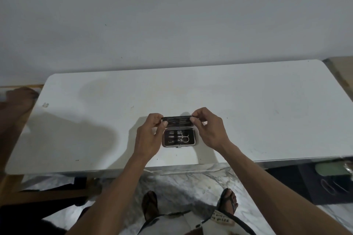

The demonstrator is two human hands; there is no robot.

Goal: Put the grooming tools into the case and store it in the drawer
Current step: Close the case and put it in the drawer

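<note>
So the case (179, 137) sits open on the white table (248, 110), close to the near edge and about in the middle of it. Its base lies flat and the lid (177, 121) stands up on the far side. Both hands are on that lid: the left hand (150, 135) pinches the lid's left end between thumb and curled fingers, and the right hand (209, 129) pinches the right end the same way, thumb on the near face, fingertips over the top edge. Inside the base you can see the grooming tools (178, 138) tucked in side by side, including small scissors (185, 137) with round loops on the right; the rest look like a file and clippers, but it's too small and dark to be sure. Below the table there's a marble-patterned floor (181, 183) and the person's feet in sandals (228, 201).
</note>
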